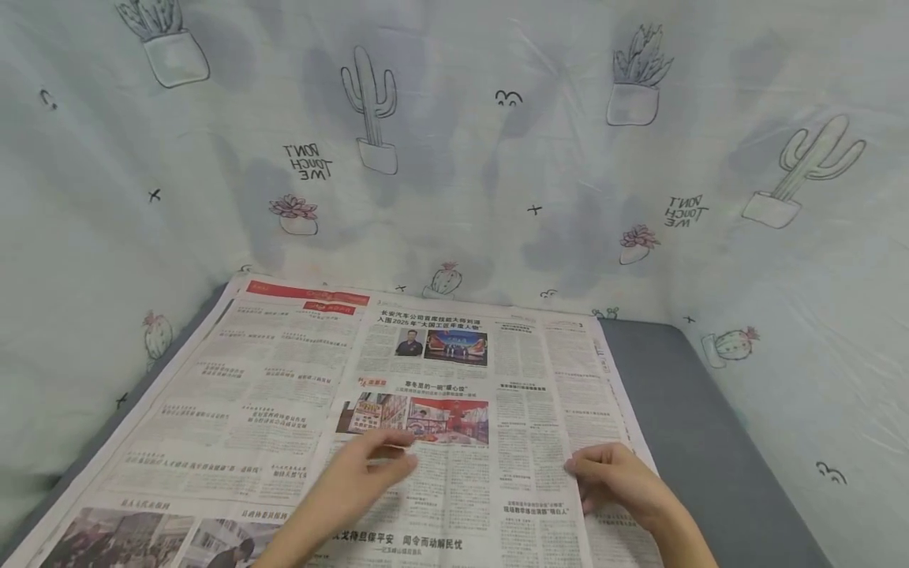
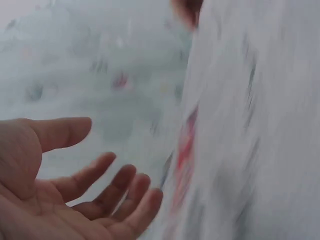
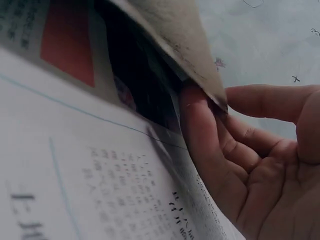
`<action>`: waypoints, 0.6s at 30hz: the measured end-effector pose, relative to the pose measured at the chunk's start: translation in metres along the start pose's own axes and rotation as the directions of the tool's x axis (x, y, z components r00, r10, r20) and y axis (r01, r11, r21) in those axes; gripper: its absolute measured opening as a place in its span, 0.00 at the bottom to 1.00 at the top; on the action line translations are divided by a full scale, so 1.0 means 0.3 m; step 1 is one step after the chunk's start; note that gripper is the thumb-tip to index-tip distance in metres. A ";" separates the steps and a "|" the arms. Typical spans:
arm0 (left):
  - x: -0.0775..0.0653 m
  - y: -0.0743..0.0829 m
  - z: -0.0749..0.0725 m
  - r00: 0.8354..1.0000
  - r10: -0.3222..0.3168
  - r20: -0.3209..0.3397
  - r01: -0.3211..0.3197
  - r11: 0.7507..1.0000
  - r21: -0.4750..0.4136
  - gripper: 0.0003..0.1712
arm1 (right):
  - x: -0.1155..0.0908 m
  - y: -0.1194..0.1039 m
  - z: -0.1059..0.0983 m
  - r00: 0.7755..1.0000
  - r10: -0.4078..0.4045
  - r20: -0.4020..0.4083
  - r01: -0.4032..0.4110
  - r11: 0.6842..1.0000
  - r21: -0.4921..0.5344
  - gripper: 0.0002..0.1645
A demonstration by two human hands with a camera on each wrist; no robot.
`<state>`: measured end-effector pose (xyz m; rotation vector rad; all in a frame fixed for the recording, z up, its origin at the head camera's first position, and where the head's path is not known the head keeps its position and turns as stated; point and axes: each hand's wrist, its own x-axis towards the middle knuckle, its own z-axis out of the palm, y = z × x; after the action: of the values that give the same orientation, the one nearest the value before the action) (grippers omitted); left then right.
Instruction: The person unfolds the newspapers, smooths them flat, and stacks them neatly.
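A spread newspaper (image 1: 454,481) covers most of the grey surface, printed with columns of text, red banners and colour photos. My right hand (image 1: 625,485) pinches the right edge of its upper page between thumb and fingers. In the right wrist view this page edge (image 3: 192,65) is lifted, and more printed sheets (image 3: 125,145) show beneath it. My left hand (image 1: 369,473) hovers over the middle of the page near a red photo, thumb and fingers apart and loosely bent. Nothing is in its grasp in the left wrist view, where the newspaper (image 2: 225,150) looks blurred.
A pale curtain (image 1: 454,158) with cactus and potted-plant drawings hangs behind and on both sides. The grey tabletop (image 1: 682,394) shows along the right of the newspaper, with a narrow strip at the left.
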<state>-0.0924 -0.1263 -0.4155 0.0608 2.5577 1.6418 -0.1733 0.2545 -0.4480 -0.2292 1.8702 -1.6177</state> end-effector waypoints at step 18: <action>0.231 0.090 0.445 0.971 0.128 0.203 -0.087 0.976 -0.198 0.15 | 0.016 0.030 0.064 0.972 -0.071 -0.225 0.040 0.989 -0.141 0.13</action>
<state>-0.1474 0.0119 -0.4504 0.3487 2.2671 1.7973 -0.1636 0.2381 -0.4587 -0.1583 2.1711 -1.6125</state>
